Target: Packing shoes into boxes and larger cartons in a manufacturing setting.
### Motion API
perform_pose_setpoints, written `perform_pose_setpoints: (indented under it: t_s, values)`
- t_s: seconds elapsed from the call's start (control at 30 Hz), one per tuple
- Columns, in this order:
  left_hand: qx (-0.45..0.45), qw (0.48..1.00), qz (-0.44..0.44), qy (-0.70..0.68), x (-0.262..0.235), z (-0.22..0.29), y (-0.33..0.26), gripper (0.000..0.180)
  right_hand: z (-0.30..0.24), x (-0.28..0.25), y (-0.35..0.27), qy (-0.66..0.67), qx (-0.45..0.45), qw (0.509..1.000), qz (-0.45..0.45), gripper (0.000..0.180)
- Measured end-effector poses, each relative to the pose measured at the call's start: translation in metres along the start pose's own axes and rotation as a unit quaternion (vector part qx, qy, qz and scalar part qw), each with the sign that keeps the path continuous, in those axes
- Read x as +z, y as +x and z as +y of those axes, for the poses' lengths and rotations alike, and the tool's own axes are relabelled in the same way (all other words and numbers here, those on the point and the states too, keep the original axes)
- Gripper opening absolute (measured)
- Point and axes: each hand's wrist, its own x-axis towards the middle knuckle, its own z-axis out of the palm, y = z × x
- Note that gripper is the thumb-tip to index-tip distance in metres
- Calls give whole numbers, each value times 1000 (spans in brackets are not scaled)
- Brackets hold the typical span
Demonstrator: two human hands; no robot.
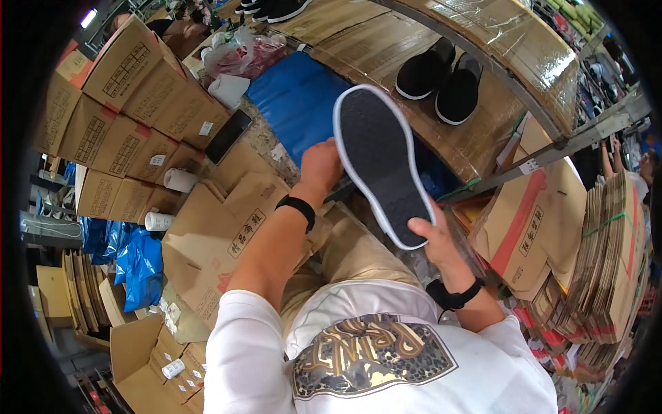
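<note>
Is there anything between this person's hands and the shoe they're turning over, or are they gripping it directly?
Nothing visible stands between. The left hand grips the shoe at its side edge and the right hand holds its lower end, both bare on it, sole facing up. The blue pad and the black pair lie apart on the table.

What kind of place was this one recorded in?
Probably a shoe packing or stock room: stacked cartons, flat cardboard bundles, a shoe pair on the table, and a shoe held in both hands.
</note>
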Motion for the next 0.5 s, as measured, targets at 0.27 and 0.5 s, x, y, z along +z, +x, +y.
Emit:
perform_pose_setpoints:
  t_s: [0.27, 0.5]
  values:
    - [-27, 955, 206, -211, -51, 2, -3, 12, 47, -2, -13, -142, 91, 986, 0, 60]
    - [166, 944, 283, -32, -80, 15, -17, 9, 45, 47, 4, 14, 94, 995, 36, 50]
